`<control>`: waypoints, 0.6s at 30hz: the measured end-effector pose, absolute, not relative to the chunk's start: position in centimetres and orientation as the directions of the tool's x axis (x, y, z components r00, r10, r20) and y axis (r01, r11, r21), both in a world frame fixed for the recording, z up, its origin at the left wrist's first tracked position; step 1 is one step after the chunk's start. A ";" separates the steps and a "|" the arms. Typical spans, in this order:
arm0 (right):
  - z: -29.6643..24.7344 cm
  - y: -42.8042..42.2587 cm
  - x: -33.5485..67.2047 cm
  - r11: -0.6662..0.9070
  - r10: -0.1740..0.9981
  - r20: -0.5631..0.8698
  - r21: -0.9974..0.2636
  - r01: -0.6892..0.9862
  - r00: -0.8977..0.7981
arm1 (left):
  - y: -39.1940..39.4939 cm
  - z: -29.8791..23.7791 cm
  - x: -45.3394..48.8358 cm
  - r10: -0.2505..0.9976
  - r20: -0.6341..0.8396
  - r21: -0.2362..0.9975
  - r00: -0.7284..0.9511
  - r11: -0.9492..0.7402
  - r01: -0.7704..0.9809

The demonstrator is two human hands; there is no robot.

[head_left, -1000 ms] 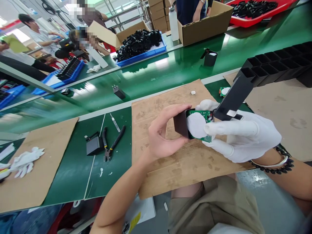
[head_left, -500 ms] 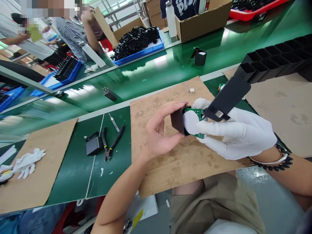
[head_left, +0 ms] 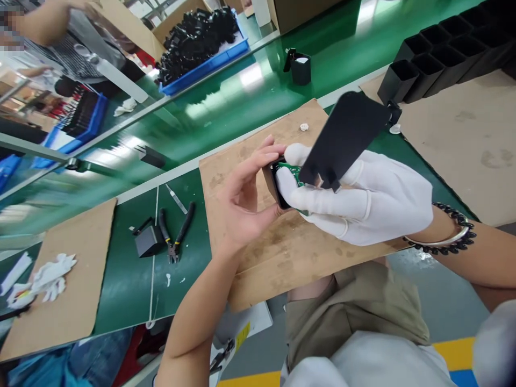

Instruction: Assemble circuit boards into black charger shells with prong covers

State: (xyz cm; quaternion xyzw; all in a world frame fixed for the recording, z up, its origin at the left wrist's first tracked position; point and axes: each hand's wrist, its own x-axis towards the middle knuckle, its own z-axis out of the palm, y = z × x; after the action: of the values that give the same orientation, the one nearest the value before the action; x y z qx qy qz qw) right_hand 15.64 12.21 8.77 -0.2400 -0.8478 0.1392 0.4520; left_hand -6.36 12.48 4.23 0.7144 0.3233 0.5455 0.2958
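Observation:
My left hand (head_left: 245,199) is bare, with its fingers and thumb wrapped round a dark, open-ended plastic housing (head_left: 271,183). My right hand (head_left: 355,196) wears a white glove and pinches a green circuit board (head_left: 297,173) at the mouth of the housing. Part of the board lies inside; gloved fingers hide much of it. A flat black cover plate (head_left: 342,137) rises at a slant from the right fingers, with a small notch and tab at its lower end. How the plate joins the board is hidden.
Cardboard (head_left: 258,274) lies under my hands. To the left are cutting pliers (head_left: 174,244), tweezers (head_left: 176,198) and a black adapter (head_left: 149,241). Rows of black housings (head_left: 399,80) stand at the right. Beyond the green belt (head_left: 226,113) is a blue tray (head_left: 205,67) of black parts.
The view has shifted, so the hands appear further left and higher. The black plate has turned and shows its face more broadly. Both hands keep their hold.

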 end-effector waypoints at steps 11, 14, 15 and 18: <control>9.6 11.9 14.9 0.723 0.685 0.546 -0.589 0.360 -0.482 | 12.1 4.5 -6.1 0.728 0.671 0.696 0.141 -0.684 0.218; 8.8 12.3 15.2 0.815 0.579 0.642 -0.469 0.339 -0.503 | 12.2 4.5 -6.1 0.723 0.671 0.702 0.166 -0.691 0.171; 8.6 12.4 15.3 0.830 0.557 0.650 -0.454 0.324 -0.516 | 12.4 4.5 -6.1 0.715 0.679 0.698 0.168 -0.699 0.153; 8.1 13.0 15.4 0.828 0.555 0.634 -0.484 0.283 -0.539 | 12.9 4.2 -6.3 0.686 0.706 0.674 0.173 -0.727 0.132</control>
State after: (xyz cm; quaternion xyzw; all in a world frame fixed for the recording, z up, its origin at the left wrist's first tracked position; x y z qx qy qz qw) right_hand 15.41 12.97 8.12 -0.2429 -0.8617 0.1643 0.4141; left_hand -6.28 12.86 4.24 0.7273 0.2812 0.5783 0.2398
